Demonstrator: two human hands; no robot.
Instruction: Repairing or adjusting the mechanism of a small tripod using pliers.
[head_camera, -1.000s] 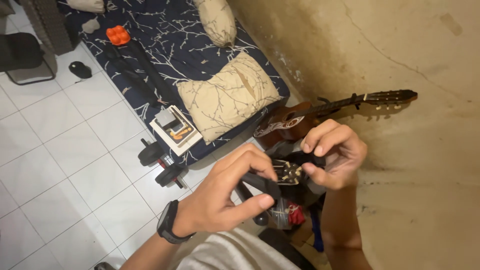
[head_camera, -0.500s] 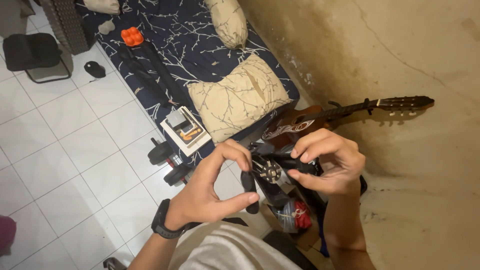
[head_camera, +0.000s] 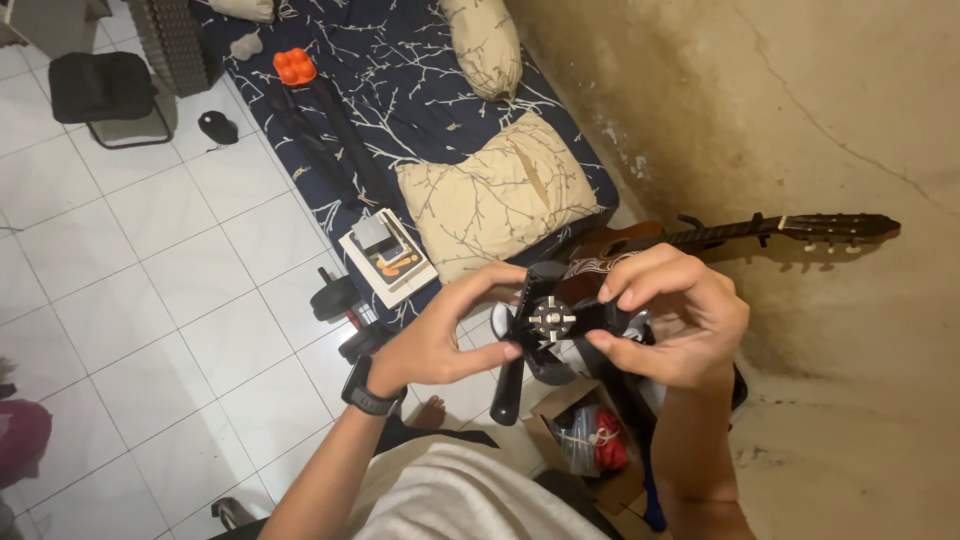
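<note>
black gadget (head_camera: 550, 325) between hands | left grip (head_camera: 445, 335) clamped | right grip (head_camera: 665, 320) clamped

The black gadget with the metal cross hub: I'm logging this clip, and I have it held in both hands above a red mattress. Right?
Not quite. The head view shows the black gadget held by left hand and right hand, but the mattress is dark blue with a white branch pattern, not red.
</note>
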